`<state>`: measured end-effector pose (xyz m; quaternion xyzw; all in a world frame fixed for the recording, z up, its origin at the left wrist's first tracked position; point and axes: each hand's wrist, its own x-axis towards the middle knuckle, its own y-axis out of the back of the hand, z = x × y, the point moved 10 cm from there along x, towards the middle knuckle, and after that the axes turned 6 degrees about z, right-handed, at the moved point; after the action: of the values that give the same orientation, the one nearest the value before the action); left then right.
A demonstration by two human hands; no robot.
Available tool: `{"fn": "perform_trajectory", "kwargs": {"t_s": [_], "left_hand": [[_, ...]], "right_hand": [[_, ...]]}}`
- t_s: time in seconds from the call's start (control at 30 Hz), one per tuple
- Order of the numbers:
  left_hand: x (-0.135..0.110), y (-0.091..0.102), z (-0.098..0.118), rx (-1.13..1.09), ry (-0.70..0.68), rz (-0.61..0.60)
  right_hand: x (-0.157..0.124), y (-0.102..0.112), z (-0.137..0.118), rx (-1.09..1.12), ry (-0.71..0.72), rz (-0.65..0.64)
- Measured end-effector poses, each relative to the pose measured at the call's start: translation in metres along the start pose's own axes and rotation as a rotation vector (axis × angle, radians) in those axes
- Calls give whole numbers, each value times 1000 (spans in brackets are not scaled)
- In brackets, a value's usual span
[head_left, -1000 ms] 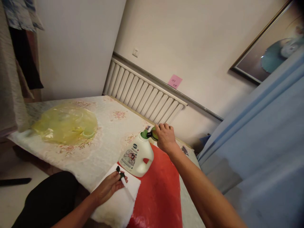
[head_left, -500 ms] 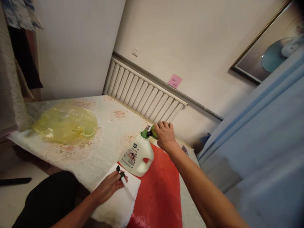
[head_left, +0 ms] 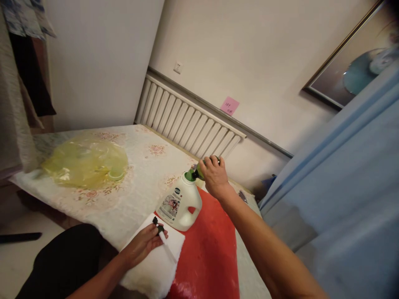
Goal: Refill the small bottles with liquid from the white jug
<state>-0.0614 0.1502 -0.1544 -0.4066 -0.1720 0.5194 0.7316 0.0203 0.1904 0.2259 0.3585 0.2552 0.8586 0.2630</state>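
Note:
A white detergent jug (head_left: 178, 204) with a green open mouth stands on a red mat (head_left: 208, 253). My right hand (head_left: 212, 175) grips a small green bottle (head_left: 201, 172), tipped with its dark neck at the jug's mouth. My left hand (head_left: 145, 243) rests on a folded white cloth (head_left: 156, 265) in front of the jug, its fingers closed on a small black dropper cap (head_left: 158, 227) with a clear tube.
A crumpled yellow plastic bag (head_left: 85, 162) with a green ring lies at the left on the flowered table cover (head_left: 143, 166). A white radiator (head_left: 187, 120) runs along the wall behind. Blue cloth (head_left: 336, 187) hangs at the right. Clothes hang at the far left.
My right hand has raised the back of the green bottle a little, tipping it more steeply at the jug's mouth. The left hand has stayed put.

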Motion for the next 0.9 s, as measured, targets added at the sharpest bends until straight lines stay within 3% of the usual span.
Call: {"fn": "perform_trajectory", "kwargs": {"t_s": [0.9], "left_hand": [[-5,-5,6,39,-19,6]], "right_hand": [[3,2,-9,-11,44,18]]}}
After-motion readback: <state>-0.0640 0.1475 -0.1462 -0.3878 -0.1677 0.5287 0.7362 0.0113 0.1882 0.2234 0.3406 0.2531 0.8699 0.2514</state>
